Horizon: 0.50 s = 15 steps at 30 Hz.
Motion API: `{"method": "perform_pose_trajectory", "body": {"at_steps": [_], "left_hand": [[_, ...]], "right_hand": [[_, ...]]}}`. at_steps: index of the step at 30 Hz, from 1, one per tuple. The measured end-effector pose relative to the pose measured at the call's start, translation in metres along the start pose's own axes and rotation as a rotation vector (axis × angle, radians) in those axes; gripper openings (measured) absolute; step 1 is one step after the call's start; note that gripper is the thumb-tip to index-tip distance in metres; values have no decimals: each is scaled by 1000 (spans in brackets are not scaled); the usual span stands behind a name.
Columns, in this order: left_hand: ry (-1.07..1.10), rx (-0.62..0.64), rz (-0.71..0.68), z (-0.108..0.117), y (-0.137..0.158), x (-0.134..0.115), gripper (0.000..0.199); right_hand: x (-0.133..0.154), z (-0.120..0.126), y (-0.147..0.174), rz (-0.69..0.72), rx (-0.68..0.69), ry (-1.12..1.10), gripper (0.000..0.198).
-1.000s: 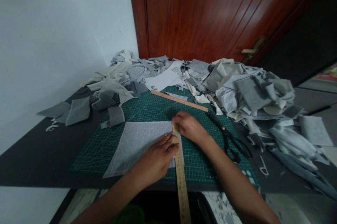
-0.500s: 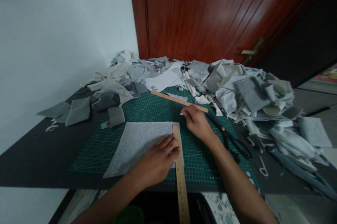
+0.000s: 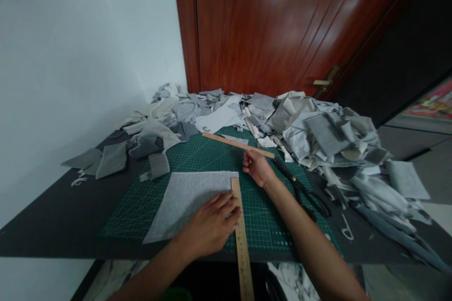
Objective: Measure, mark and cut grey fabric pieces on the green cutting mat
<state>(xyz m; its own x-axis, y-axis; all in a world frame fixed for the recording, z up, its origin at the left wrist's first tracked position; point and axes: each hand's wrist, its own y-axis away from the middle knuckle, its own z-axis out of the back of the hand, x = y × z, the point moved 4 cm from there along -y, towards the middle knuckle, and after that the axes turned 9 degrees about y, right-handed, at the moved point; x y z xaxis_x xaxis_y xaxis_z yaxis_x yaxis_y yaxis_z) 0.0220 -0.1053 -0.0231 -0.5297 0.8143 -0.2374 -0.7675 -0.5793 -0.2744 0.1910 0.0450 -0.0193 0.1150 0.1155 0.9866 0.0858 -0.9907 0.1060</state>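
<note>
My left hand [image 3: 213,223] lies flat, palm down, across a light grey piece of cloth [image 3: 187,197], its spread fingertips pressing on a wooden ruler [image 3: 242,244]. The ruler runs along the cloth's right edge and sticks out past the table's front. My right hand [image 3: 257,168] is raised a little beyond the cloth's top right corner, fingers curled closed; whatever they may hold is hidden. Both lie over a green cutting mat [image 3: 208,157]. Behind the right hand is a second wooden ruler [image 3: 226,141], slanting across the mat.
Black-handled scissors [image 3: 300,185] lie right of my right hand. A big heap of grey and white cloth scraps [image 3: 328,131] covers the back and right of the black table [image 3: 81,211]. More grey pieces [image 3: 111,159] lie at left. A wooden door [image 3: 254,23] stands behind.
My right hand has turned and its fingers have curled in more, close to the cloth's top right corner. The left hand stays on the ruler. The camera view has shifted slightly.
</note>
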Motion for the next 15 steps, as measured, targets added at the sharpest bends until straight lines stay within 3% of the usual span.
{"method": "perform_pose_trajectory", "body": {"at_steps": [5, 8, 12, 15], "left_hand": [[-131, -191, 43, 2, 10, -3, 25], [-116, -222, 72, 6, 17, -5, 29], [-10, -145, 171, 12, 18, -2, 30], [39, -95, 218, 13, 14, -1, 21]], "right_hand": [[0, -7, 2, 31, 59, 243, 48], [15, -10, 17, 110, 74, 346, 47], [26, -5, 72, 204, 51, 435, 52], [9, 12, 136, 216, 70, 587, 58]]}}
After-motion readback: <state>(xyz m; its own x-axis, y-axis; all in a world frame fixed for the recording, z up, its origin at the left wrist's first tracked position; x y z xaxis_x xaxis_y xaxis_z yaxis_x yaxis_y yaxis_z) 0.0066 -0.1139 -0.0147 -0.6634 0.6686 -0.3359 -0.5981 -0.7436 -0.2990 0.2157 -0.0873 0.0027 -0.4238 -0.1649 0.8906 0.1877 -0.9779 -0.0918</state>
